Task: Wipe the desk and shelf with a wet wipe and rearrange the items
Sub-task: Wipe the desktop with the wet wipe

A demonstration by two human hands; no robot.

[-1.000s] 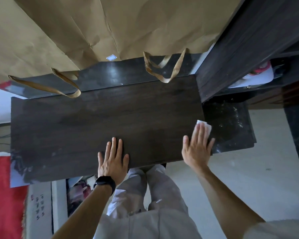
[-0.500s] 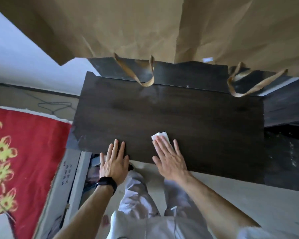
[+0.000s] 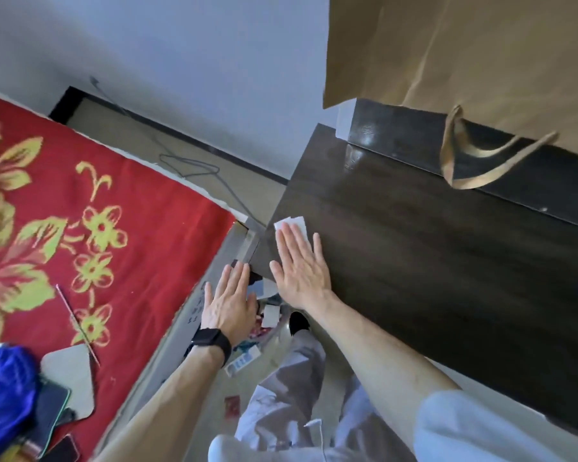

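Observation:
The dark wooden desk top [image 3: 431, 261] fills the right half of the view. My right hand [image 3: 301, 265] lies flat near the desk's left front corner, pressing a white wet wipe [image 3: 291, 225] onto the wood; the wipe shows past the fingertips. My left hand [image 3: 229, 301], with a black watch on the wrist, hovers flat with fingers together just off the desk's left corner, holding nothing.
A brown paper bag [image 3: 464, 55] with a hanging handle [image 3: 474, 158] stands at the desk's back. A red flowered blanket [image 3: 80, 245] covers a bed on the left, with blue cloth [image 3: 4, 391] and devices at its near end. Clutter lies on the floor [image 3: 247, 355] below the desk corner.
My right hand has slid the wipe leftward across the desk, from the right end to the left corner. My left hand has come off the desk edge. The view swung left.

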